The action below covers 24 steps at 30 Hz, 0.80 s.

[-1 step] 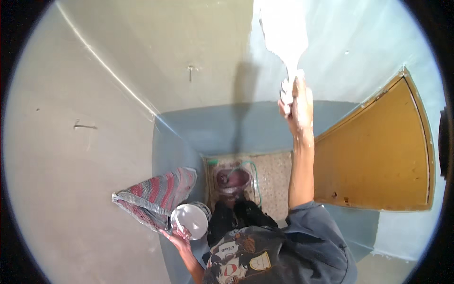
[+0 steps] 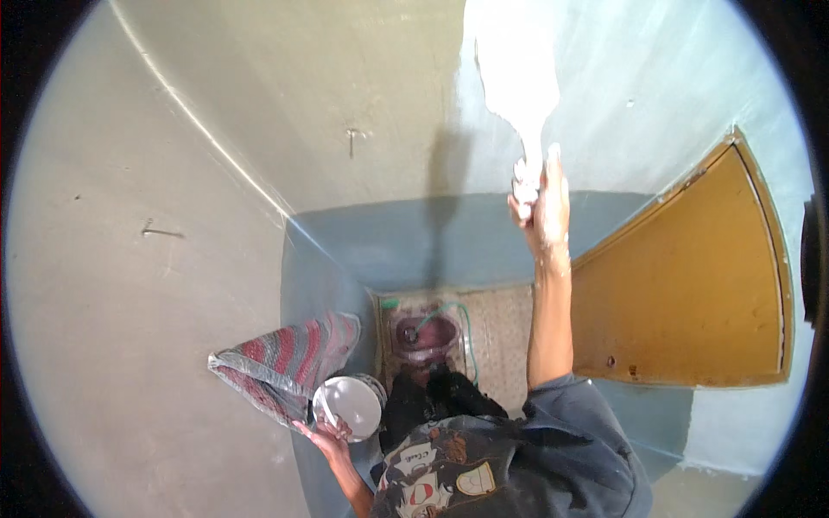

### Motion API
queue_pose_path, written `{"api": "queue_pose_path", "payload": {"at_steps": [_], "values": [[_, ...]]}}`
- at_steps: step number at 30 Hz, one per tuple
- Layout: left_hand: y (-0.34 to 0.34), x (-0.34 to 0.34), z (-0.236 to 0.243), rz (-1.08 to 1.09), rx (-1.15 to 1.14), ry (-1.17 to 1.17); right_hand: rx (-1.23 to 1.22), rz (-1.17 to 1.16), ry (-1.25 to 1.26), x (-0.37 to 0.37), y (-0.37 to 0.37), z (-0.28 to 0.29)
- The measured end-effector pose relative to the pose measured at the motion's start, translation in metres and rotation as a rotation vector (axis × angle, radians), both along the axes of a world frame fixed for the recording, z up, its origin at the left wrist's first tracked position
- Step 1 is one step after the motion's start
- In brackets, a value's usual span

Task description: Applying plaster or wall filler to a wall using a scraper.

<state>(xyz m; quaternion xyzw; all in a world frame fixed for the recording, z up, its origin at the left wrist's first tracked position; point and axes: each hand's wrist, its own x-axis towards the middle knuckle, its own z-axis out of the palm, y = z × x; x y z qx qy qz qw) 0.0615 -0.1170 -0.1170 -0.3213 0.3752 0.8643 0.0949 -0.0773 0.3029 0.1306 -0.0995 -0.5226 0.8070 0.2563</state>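
Note:
My right hand (image 2: 546, 207) is raised in front of the wall, its fingers wrapped round the handle of a broad paintbrush (image 2: 518, 73). White paint coats the brush and glares brightly; whether its tip touches the wall cannot be made out. White smears mark the fingers and wrist. Low on the left, my left hand (image 2: 331, 438) grips the near rim of a round white bucket (image 2: 352, 408), fingers over the edge. Pale paint shows inside it. Beside the bucket hangs a red-and-grey striped cloth (image 2: 298, 358), close to the left wall.
The far wall (image 2: 389, 86) is beige left of the brush and freshly whitish right of it, above a blue-grey band (image 2: 389, 246). A yellow-brown door (image 2: 682, 285) stands at right. Below are a reddish squat toilet (image 2: 427, 335) and green hose (image 2: 467, 324). Nails (image 2: 351, 141) stick out.
The brush and my right hand sit slightly lower in the picture. The whole view has shifted a little; my left hand keeps its grip on the bucket.

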Motion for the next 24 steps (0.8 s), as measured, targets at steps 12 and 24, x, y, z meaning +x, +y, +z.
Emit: {"api": "queue_pose_path", "payload": {"at_steps": [12,24], "values": [[0.033,-0.007,0.009,-0.138,-0.062,-0.023,0.744,-0.305,-0.446,0.118,-0.005,-0.166],[0.068,-0.055,0.078,-0.273,-0.442,0.171,0.819,0.798,-0.467,0.168,-0.108,-0.183]]}}
